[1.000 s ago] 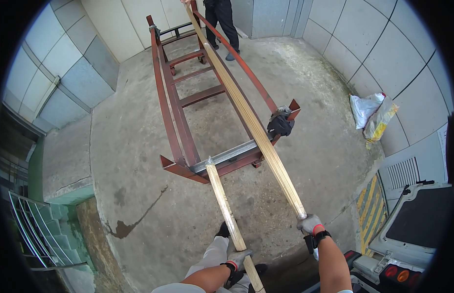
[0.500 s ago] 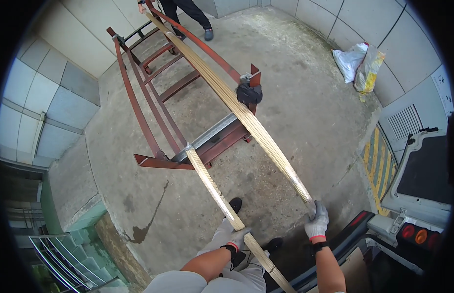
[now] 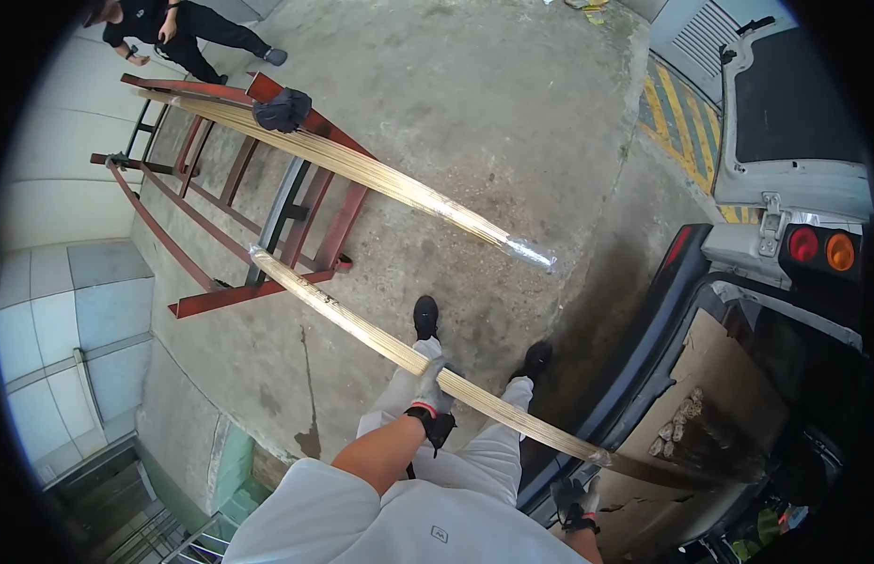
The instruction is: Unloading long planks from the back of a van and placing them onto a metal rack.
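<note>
L hand (image 3: 431, 385), gloved, is wrapped round the wood-strip bundle (image 3: 397, 352) approx. mid-length; the bundle slants from the end of the red steel frame (image 3: 239, 295), in front of the legs, to the van's rear (image 3: 658, 315). R hand (image 3: 573, 498), also gloved, is just beside it near the van's edge, fingers part bent; can't tell if it has hold of anything.

Risks: w/ only L hand clearly gripping, the bundle could twist or sag b/c its length runs out both sides of one grip. Strips might slide apart if the clear wrap gives. Far tip could snag on the grey crossbar (image 3: 273, 224). Second bundle (image 3: 362, 169), along the frame, overhangs its near end; a bump could shift it. Feet are close by, so a drop prob. catches a shoe (image 3: 425, 318).

Hard to see: whether far tip rests on the crossbar or hovers; what's past the tape over the cardboard (image 3: 728, 376), lost in shade; R fingertips. Dark cloth (image 3: 283, 110) covers part of the frame; co-worker (image 3: 150, 23) is partly cut off up top.
</note>
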Tool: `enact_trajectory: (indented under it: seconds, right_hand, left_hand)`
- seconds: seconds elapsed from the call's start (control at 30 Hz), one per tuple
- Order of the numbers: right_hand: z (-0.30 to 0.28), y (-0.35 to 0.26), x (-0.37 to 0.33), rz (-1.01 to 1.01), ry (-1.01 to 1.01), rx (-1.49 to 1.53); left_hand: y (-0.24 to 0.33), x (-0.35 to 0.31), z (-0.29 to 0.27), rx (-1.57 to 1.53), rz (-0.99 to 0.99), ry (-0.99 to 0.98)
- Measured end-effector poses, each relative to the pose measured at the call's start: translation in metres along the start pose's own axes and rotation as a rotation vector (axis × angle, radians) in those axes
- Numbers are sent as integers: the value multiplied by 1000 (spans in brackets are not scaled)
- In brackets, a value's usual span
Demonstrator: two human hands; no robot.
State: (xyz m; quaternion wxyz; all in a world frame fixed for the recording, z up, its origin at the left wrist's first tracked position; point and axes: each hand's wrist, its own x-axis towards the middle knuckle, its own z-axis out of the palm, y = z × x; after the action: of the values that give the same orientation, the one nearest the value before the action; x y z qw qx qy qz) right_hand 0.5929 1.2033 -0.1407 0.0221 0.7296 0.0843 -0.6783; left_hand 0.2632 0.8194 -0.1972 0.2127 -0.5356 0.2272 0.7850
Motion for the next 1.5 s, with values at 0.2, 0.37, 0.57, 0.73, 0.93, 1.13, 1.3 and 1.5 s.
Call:
enact_trajectory:
  seconds: [0.2,0.37,0.57,0.73,0.93,1.13,1.3,1.5]
  right_hand:
    - [71,-36,21,-341,-92,252]
    - [65,-56,75,-310,-60,144]
    - [103,-35,80,-354,49,152]
    - [204,50,63,-292,-82,231]
    - [326,175,32,-70,-432,300]
    - [385,262,17,150,-567,245]
    - [297,178,16,15,-489,550]
    - [162,13,57,-389,-167,747]
  left_hand:
    - [11,-29,17,37,-76,-55]
    - [14,-63,38,35,-97,-114]
    - [69,-50,57,118,-243,-190]
    - [185,12,54,84,-67,-233]
    - [314,41,49,91,429,-123]
    - [160,28,44,131,106,-244]
    - [123,30,48,343,199,-250]
    - [134,37,50,339,104,-178]
